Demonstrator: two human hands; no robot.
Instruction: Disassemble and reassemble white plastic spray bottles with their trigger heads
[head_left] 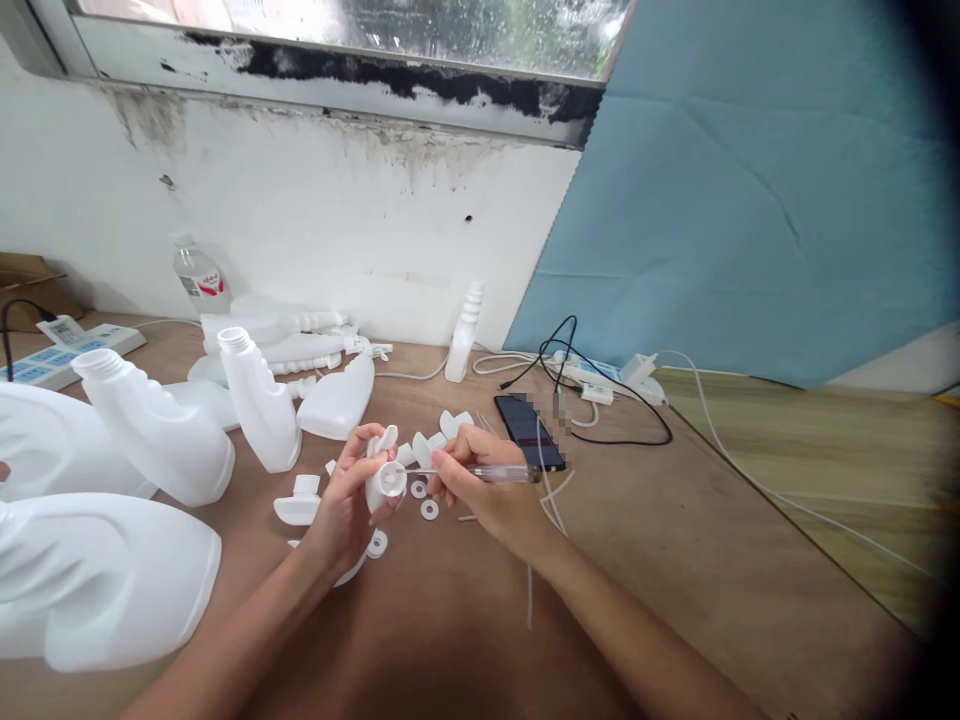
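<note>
My left hand point(347, 502) is closed around a white plastic spray-head part point(391, 481), its round open end turned to the right. A slim screwdriver point(506, 474) with a clear handle lies in the pinched fingers of my right hand point(480, 488). Its thin shaft points left and reaches the part's round opening; whether the tip touches inside cannot be made out. Below and between the hands are small white washers point(429, 510). Another white plastic piece point(298, 508) rests left of my left hand, and more such pieces point(450, 424) lie behind my right hand.
Several white bottles point(259, 400) stand or lie on the left and back of the brown table point(645, 570). A phone point(529, 430), thin white tubes point(551, 500), cables and a power strip point(611, 378) are right of centre. A clear bottle point(201, 278) stands by the wall.
</note>
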